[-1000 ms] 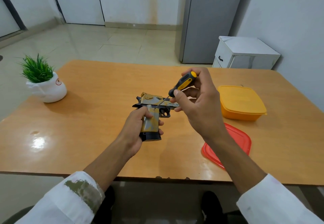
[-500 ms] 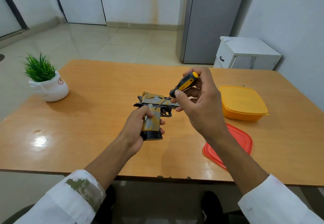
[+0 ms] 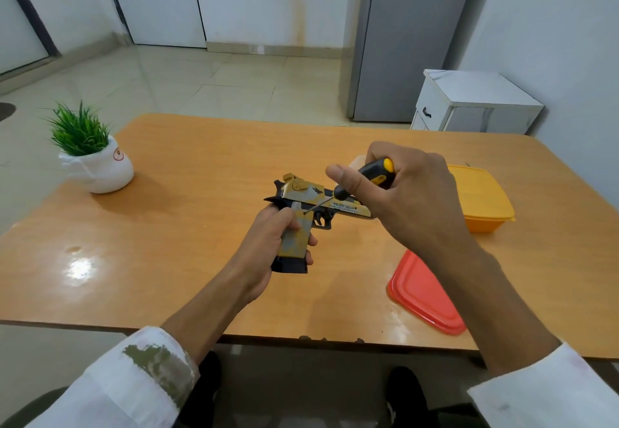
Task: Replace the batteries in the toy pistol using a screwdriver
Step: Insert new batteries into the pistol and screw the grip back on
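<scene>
A gold and grey toy pistol [image 3: 303,193] with a black base is held above the wooden table [image 3: 187,226], barrel pointing right. My left hand [image 3: 268,243] grips its handle from the left. My right hand [image 3: 405,200] grips a black and yellow screwdriver [image 3: 370,173]. The thin metal shaft slants down to the left, and its tip touches the top of the pistol's grip near my left thumb. No batteries are in view.
A yellow lidded box [image 3: 482,200] stands on the table right of my right hand. A red lid [image 3: 425,297] lies near the front edge. A small potted plant [image 3: 90,153] sits at the far left. A white cabinet [image 3: 472,102] stands beyond the table.
My right hand has turned on the screwdriver handle, thumb now on top of it. The pistol and my left hand have held about the same place.
</scene>
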